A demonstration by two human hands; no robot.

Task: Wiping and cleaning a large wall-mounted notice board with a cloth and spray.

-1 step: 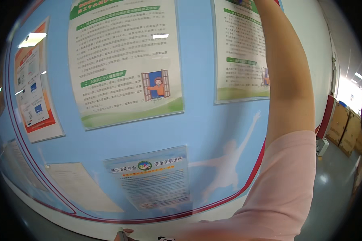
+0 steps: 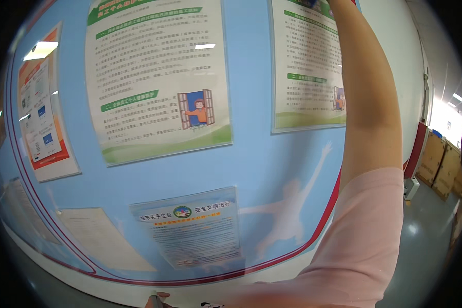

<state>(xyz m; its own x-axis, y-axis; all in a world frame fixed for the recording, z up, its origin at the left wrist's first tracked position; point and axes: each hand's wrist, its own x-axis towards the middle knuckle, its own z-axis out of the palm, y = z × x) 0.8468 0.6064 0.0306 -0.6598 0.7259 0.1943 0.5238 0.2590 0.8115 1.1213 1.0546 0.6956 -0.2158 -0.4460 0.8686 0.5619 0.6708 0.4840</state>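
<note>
Steadying the right arm (image 2: pixel 372 118) is judged to matter most, since it is raised across one side of the right-hand poster (image 2: pixel 305 66), with its wrist at the upper edge of view. The right hand is cut off above, so whether anything is grasped there cannot be told. By the left hand (image 2: pixel 163 295), low at the bottom edge, a grey thing (image 2: pixel 156 302) is gripped between the fingers; its kind cannot be made out. It is held in front of the pale strip below the board (image 2: pixel 262 167), and is best kept clear of the paper. If the poster's clear cover is touched, light, even pressure is advised, so that its edges are not lifted or bent. The loose pink sleeve (image 2: pixel 364 226) should be kept from catching on corners.

The board is faced in light blue, bordered by dark red lines and printed with a white leaping figure (image 2: pixel 287 210). On it are hung a large green-and-white poster (image 2: pixel 154 77), a blue notice (image 2: pixel 195 231), an orange-edged sheet (image 2: pixel 43 108) and a pale sheet (image 2: pixel 105 238). Lamp glare is thrown back by the covers. To the right, a shiny grey floor (image 2: pixel 421 241) and brown boxes (image 2: pixel 432 164) are seen.
</note>
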